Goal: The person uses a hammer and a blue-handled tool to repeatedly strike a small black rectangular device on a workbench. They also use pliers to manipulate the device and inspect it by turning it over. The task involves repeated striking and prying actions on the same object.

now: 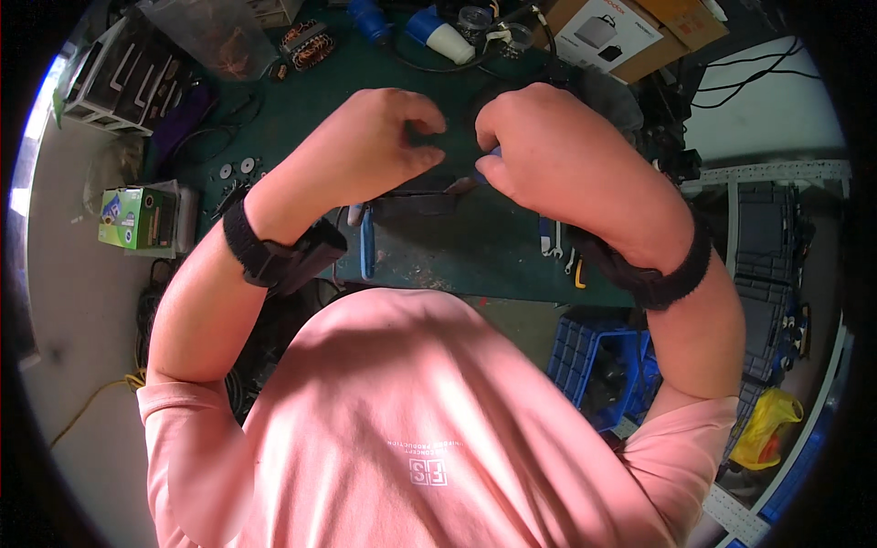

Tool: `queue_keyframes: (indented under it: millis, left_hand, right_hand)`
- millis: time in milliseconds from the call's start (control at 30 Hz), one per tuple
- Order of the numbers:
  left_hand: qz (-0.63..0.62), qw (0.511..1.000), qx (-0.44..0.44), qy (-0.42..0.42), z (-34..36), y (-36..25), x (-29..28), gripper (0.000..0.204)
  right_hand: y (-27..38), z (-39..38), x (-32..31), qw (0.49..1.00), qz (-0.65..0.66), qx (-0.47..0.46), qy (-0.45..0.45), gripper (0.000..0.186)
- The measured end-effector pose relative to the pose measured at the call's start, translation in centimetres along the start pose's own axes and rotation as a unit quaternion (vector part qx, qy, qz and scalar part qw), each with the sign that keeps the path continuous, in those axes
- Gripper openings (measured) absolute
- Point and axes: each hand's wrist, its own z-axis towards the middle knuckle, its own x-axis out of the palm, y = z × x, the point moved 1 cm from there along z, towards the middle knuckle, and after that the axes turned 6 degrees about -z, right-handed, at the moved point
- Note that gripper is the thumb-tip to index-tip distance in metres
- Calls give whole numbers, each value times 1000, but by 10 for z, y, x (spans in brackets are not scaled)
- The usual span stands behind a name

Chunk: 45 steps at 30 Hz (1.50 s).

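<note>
My left hand (388,142) is raised over the dark green work surface, fingers curved and the thumb apart from them. Nothing shows in the gap. Across from it, my right hand (539,142) is closed, with a small blue part (494,153) showing between thumb and fingers. The rest of what it grips is hidden. Below and between the hands lies a dark, block-like object (416,203), partly in shadow. A tool with a blue handle (367,242) lies nearer to me, below my left wrist. Spanners (553,239) lie below my right forearm.
Blue connectors (438,35), cables and a copper-wound coil (306,44) lie at the back. A cardboard box (630,41) stands back right. Small drawers (132,78) and a green box (137,219) are at left. A blue crate (594,361) sits below the table's right front edge.
</note>
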Motion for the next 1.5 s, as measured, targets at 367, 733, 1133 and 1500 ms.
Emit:
queue_keyframes:
  millis: [367,733,1133,1500]
  left_hand:
    - [31,996,57,62,29,20,16,30]
    - [15,993,53,104,29,16,31,32]
    - [-112,986,121,15,22,8,60,28]
    - [-67,995,-59,44,23,-2,65,15]
  right_hand:
    - [-1,-1,0,1000,-3,9,1,17]
    - [4,2,6,998,7,-57,-40,12]
    - [6,1,6,998,19,-67,-14,20]
    - [-134,-30,43,989,96,115,-5,38]
